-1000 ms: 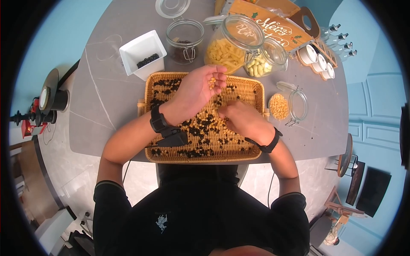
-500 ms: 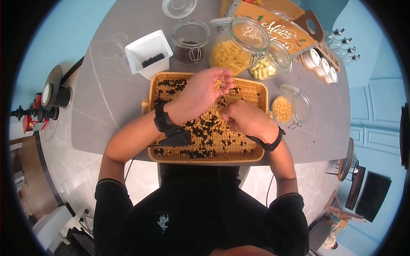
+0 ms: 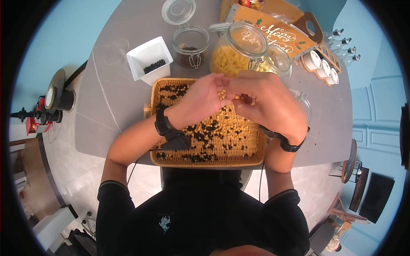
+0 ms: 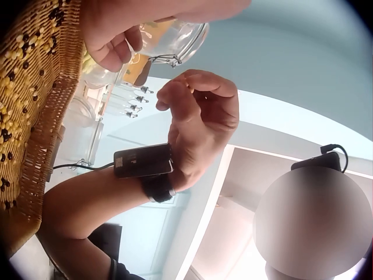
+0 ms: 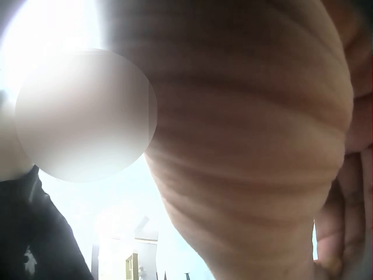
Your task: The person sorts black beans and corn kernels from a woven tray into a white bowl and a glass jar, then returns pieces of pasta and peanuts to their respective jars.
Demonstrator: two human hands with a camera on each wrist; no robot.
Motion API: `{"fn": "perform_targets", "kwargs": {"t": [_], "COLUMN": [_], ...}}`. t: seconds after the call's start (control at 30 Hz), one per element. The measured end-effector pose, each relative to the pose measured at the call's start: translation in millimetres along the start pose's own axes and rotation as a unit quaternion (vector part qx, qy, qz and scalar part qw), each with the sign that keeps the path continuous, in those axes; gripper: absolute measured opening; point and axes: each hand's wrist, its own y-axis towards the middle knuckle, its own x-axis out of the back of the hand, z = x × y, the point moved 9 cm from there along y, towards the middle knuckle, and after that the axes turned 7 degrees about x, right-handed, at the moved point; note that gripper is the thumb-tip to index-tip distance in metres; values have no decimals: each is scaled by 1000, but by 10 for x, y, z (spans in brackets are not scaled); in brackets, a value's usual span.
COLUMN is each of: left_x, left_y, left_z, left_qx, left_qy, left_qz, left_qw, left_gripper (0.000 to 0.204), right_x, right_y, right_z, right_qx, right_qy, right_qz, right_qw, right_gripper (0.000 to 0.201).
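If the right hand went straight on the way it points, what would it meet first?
Most likely the left hand, cupped around yellow kernels right by the fingertips of the right hand. The two sit so close in the head view that I can't tell whether they touch.

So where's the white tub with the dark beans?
In the head view, the white tub stands at the left of the table, just beyond the wicker basket and beside the dark-filled jar.
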Motion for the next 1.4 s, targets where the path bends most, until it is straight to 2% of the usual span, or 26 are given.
{"fn": "perform_targets", "kwargs": {"t": [0.07, 0.17, 0.27, 0.33, 0.37, 0.4, 0.47, 0.57, 0.67, 0.73, 0.93, 1.17, 1.4], "left_x": [-95, -120, -137, -193, -212, -232, -211, -270, -305, -252, -281, -316, -262], "left_y": [-36, -82, -98, -116, -123, -132, -133, -126, -127, -106, -118, -123, -122], "left_z": [0, 25, 59, 39, 27, 14, 24, 7, 73, 116, 192, 163, 147], "left_qx": [2, 23, 34, 14, 13, 13, 34, 36, 90, 93, 103, 107, 108], "left_qy": [15, -12, -19, 65, 66, 68, -10, 5, -33, -55, -112, -107, -95], "left_qz": [52, 38, 66, 40, 23, 6, -36, -23, 40, 71, 74, 129, 81], "left_qw": [999, 999, 997, 997, 997, 998, 999, 999, 995, 992, 986, 980, 986], "left_gripper": [39, 39, 40, 40, 40, 41, 42, 49, 55, 61, 66, 70, 68], "right_x": [9, -67, -114, -94, -93, -96, -98, -125, -175, -237, -270, -272, -314], "right_y": [38, -2, -81, -101, -100, -100, -113, -147, -141, -154, -142, -128, -107], "right_z": [-10, -76, -153, -157, -161, -161, -167, -180, -205, -253, -251, -260, -230], "right_qx": [8, 8, -3, -2, -2, -2, -16, -48, -65, -78, -98, -71, -63], "right_qy": [-10, -18, -21, -16, -22, -27, -28, -22, -22, -21, -59, -54, -57], "right_qz": [-7, -13, -4, -11, -6, -2, 12, 30, 25, 19, 60, 45, 55], "right_qw": [1000, 1000, 1000, 1000, 1000, 1000, 999, 998, 997, 997, 992, 995, 995], "right_gripper": [17, 19, 23, 26, 29, 31, 36, 41, 44, 48, 42, 33, 32]}}
